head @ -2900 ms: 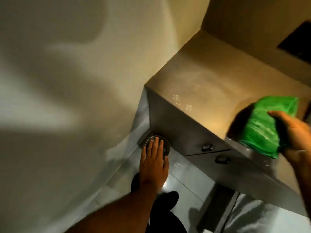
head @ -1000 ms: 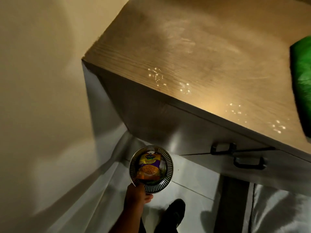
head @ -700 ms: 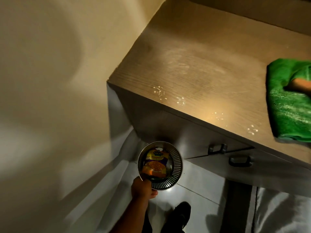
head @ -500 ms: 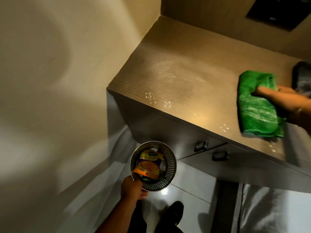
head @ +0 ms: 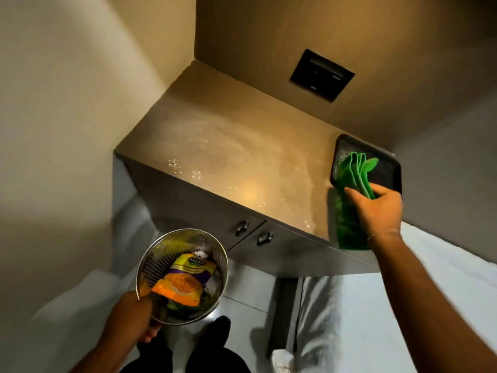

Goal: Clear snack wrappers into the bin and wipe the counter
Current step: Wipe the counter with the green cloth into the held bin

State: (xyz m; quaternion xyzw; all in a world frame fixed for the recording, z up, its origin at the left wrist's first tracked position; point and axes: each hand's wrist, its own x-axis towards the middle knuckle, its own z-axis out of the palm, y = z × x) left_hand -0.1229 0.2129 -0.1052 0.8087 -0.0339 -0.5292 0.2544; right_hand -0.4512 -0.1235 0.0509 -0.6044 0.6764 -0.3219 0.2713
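Observation:
My left hand point(head: 131, 316) grips the near rim of a round metal mesh bin point(head: 212, 246), held up above the floor in front of the counter. Inside the bin lies a yellow, purple and orange snack wrapper point(head: 185, 281). My right hand point(head: 376, 208) is closed on a folded green cloth point(head: 349, 227) at the counter's right end; the cloth drapes over the front edge and partly over a black tray point(head: 387, 170). The wooden counter point(head: 228, 146) shows faint smears and small specks near its front edge.
Two dark cabinet handles point(head: 254, 232) sit below the counter front. A black wall panel point(head: 321, 75) is above the counter. White bedding point(head: 376, 319) lies at the right, a plain wall at the left. My dark shoes point(head: 220, 327) stand on the tiled floor.
The bin has risen from near the floor toward the counter height in my left hand. My right hand has slid the green cloth right, onto the black tray's edge.

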